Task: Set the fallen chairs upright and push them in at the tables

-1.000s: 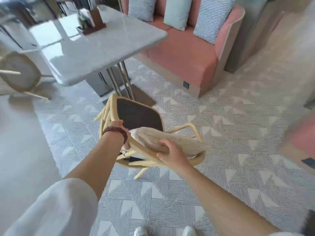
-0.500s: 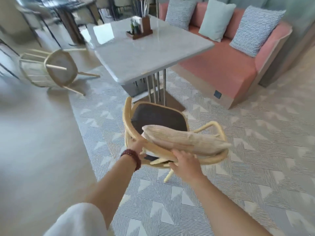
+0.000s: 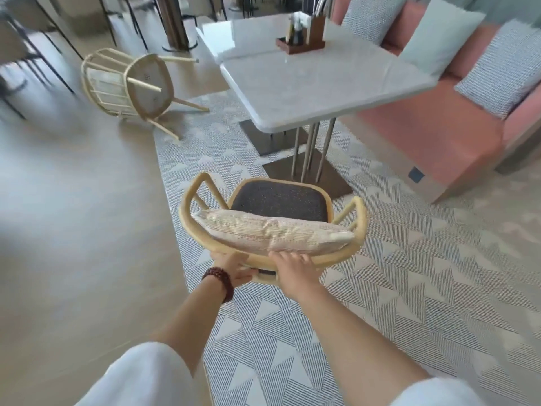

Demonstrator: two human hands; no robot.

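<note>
While chair [image 3: 278,200] stands upright, left hand [image 3: 232,266], right hand [image 3: 292,266] clasp backrest rim.

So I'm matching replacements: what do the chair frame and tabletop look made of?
Chair frame: pale bent wood or rattan, going by its rounded curved rails and matte look. Tabletop: white marble-like slab, glossy, with window reflections; possibly laminate.

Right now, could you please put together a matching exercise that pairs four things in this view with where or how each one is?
Things:
1. near chair
2. far chair
3. wooden caddy
4. cream cushion

States:
A. lying on its side on the floor
B. standing on the white table
C. upright, held at the backrest by both hands
D. propped against a chair's backrest

Pairs: 1-C, 2-A, 3-B, 4-D
</note>
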